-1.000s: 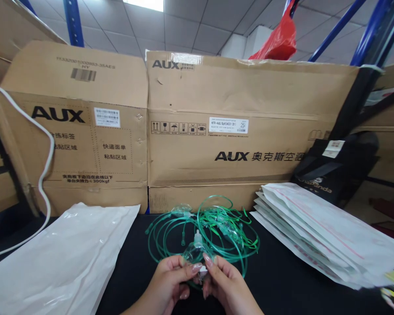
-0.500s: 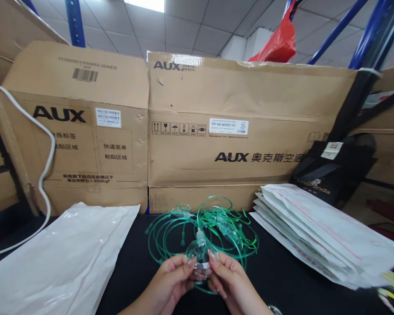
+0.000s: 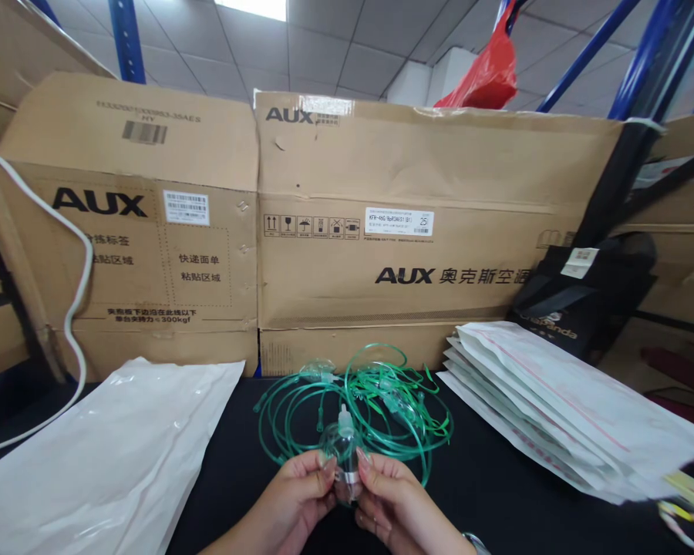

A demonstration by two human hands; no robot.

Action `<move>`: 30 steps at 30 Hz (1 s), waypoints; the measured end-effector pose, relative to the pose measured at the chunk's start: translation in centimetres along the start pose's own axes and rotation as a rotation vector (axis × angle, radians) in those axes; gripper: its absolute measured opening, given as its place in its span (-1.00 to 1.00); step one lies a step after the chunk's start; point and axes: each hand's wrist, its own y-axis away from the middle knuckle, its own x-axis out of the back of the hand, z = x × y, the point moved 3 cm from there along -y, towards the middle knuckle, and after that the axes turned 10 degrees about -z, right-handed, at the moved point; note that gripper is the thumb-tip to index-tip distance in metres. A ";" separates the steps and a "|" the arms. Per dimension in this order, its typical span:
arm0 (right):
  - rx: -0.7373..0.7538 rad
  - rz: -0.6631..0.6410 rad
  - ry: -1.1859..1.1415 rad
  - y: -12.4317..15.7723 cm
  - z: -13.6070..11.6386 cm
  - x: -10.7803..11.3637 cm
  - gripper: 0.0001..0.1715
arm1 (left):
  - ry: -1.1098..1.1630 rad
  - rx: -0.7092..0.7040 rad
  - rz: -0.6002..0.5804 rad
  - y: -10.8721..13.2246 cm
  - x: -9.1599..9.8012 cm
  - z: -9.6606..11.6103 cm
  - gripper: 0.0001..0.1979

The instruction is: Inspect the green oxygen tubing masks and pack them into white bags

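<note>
Both of my hands hold a clear plastic oxygen mask [image 3: 340,443] above the black table, at the bottom middle of the view. Its pale connector [image 3: 345,418] points away from me, and a silver metal strip [image 3: 348,478] crosses the near part. My left hand [image 3: 304,487] pinches the mask's left edge between thumb and fingers. On the opposite edge, my right hand [image 3: 390,492] grips it the same way. Just beyond lie coils of green tubing [image 3: 292,408] with bright green straps [image 3: 431,416] and other clear masks [image 3: 318,371] tangled among them.
A large white plastic bag [image 3: 109,447] lies at left, and a stack of white bags [image 3: 555,401] at right. Behind stand cardboard boxes [image 3: 324,293]. A black bag [image 3: 578,297] leans at the back right. A white cable [image 3: 84,270] hangs on the left.
The mask has turned a little in my hands, its connector now standing more upright and slightly left. The green tube that showed below my hands is out of sight. The view has shifted slightly.
</note>
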 end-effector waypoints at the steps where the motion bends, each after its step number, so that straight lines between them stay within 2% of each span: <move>1: 0.024 0.000 0.032 0.0 -0.2 0.0 -0.62 | 0.000 0.001 0.004 0.0 -0.2 0.1 -0.87; 4: 0.125 -0.001 0.153 0.2 -1.2 -0.2 -0.62 | -0.014 0.017 0.012 0.1 -0.6 0.2 -0.85; 6: 0.157 -0.010 0.156 0.3 -1.6 -0.4 -0.64 | 0.007 0.046 -0.008 0.2 -0.8 0.1 -0.84; 12: 0.067 -0.020 -0.090 0.3 -1.0 -0.6 -0.70 | 0.250 0.219 -0.153 0.5 -0.5 -0.7 -0.75; 16: 0.064 -0.060 -0.076 0.2 -0.5 -0.6 -0.71 | 0.205 0.231 -0.206 0.3 -0.3 -1.2 -0.69; 19: 0.040 -0.044 -0.060 0.2 -0.3 -0.4 -0.70 | 0.104 0.207 -0.212 -0.1 -0.5 -1.6 -0.67; 22: 0.063 -0.007 0.075 0.1 -0.6 -0.1 -0.65 | -0.072 0.140 -0.151 -0.4 -0.7 -1.9 -0.65; 26: 0.145 0.026 0.330 0.0 -0.8 0.0 -0.59 | -0.402 -0.052 0.057 0.1 -0.8 -1.1 -0.68; 30: 0.182 0.020 0.372 0.0 -0.2 -0.2 -0.56 | -0.581 -0.092 0.135 0.9 -1.4 -0.4 -0.69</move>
